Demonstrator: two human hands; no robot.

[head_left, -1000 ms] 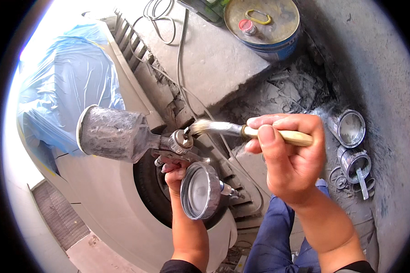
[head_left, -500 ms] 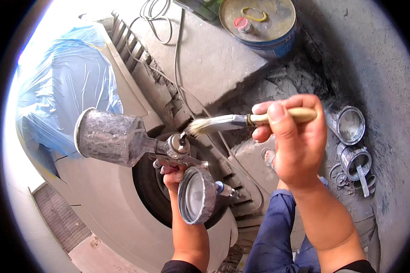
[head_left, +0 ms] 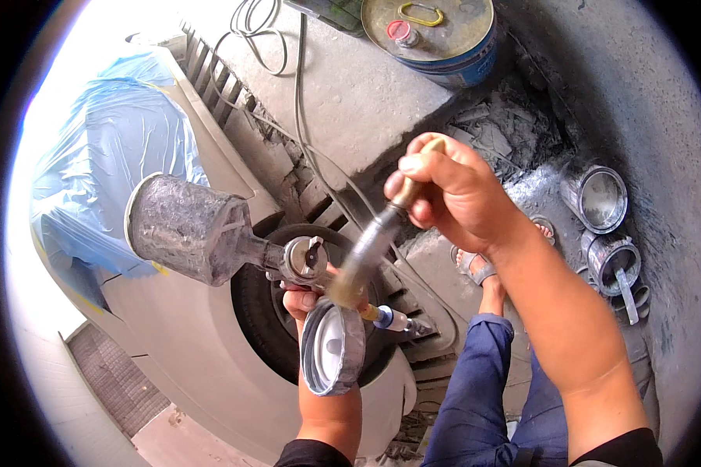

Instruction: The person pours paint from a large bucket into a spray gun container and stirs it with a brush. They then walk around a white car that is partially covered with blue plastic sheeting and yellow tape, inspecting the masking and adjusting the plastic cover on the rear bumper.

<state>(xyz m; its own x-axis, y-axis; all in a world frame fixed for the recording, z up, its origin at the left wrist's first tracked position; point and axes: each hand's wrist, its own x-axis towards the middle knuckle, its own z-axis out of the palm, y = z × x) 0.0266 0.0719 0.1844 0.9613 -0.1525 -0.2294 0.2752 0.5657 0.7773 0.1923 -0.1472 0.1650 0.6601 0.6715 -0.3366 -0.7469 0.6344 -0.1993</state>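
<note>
My left hand [head_left: 297, 302] is closed around a spray gun [head_left: 191, 229], whose paint-smeared grey cup lies on its side, mouth to the left. A round grey cup lid [head_left: 333, 352] sits by the same hand, its hollow side showing; how it is held is partly hidden. In my right hand [head_left: 456, 191] is a paintbrush [head_left: 380, 233], gripped by its wooden handle. Its bristles, blurred by motion, point down to the left, just above the lid and right of the gun's head. Whether they touch either cannot be told.
A pale car body [head_left: 171, 335] with a wheel stands at left, partly under blue plastic sheeting [head_left: 117, 148]. Behind are a blue drum [head_left: 467, 68] and a hose [head_left: 300, 93]. Open paint cans [head_left: 596, 201] stand at right, one with a stirring stick [head_left: 626, 296].
The brush has swung from nearly level at the gun's head to a steep slant, bristles lower, near the lid. My right hand has shifted left. The lid has turned slightly.
</note>
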